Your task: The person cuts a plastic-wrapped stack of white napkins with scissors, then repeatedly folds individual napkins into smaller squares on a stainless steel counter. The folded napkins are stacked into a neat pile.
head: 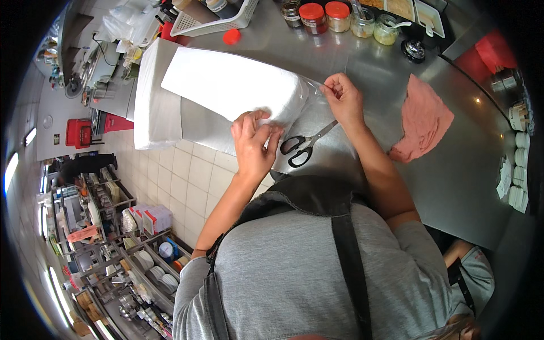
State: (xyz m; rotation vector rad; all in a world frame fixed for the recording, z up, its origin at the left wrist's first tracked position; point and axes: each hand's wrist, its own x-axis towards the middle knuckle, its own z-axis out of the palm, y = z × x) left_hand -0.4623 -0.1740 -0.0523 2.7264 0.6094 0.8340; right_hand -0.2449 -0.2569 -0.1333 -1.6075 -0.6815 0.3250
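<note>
A long stack of white paper (238, 83), partly in clear plastic wrap (313, 89), lies across the stainless steel table. My right hand (346, 102) pinches the wrap between thumb and forefinger at the stack's right end. At the near corner, my left hand (253, 142) has its fingertips on the same wrap, thumb and forefinger close together. Black-handled scissors (310, 146) rest between my hands, their blades partly open and the tips hidden by my right wrist. Left of the stack, partly beneath it, sits another white pack (157, 123) in plastic.
A pink cloth (425, 121) lies right of my right forearm. Several jars (338, 17) and a service bell (413, 51) line the far side. A red lid (232, 36) sits by a white plastic basket (212, 23). Another person's arm (461, 255) shows at lower right.
</note>
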